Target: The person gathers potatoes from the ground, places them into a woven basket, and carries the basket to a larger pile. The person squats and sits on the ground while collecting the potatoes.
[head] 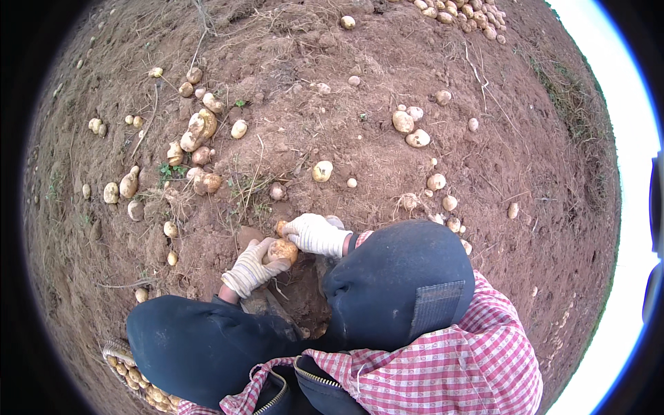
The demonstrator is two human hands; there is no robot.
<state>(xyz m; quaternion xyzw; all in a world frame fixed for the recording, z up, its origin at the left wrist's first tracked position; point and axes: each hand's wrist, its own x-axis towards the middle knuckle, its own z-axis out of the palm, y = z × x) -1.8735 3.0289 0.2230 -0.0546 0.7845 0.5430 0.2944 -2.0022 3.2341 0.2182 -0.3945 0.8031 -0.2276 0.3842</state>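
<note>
In front of my bent knees, both hands work close together in knitted white gloves. My left hand (252, 266) grips a round, soil-marked potato (283, 251). Just beyond it, the fingers of my right hand (317, 234) close on a smaller brownish potato (280, 227), mostly hidden behind the glove. The two potatoes are nearly side by side; whether they touch I cannot tell. A soil-coloured lump (249, 236) lies past my left fingers, and a pale rounded thing (334, 222) shows partly behind my right hand.
Loose potatoes lie across the reddish-brown soil (290, 150), with a cluster (199, 129) at the left and another (410, 127) at the right. A potato heap (474, 15) sits at the far top. A basket of potatoes (136, 377) stands by my left knee. Dry stalks (480, 78) lie about.
</note>
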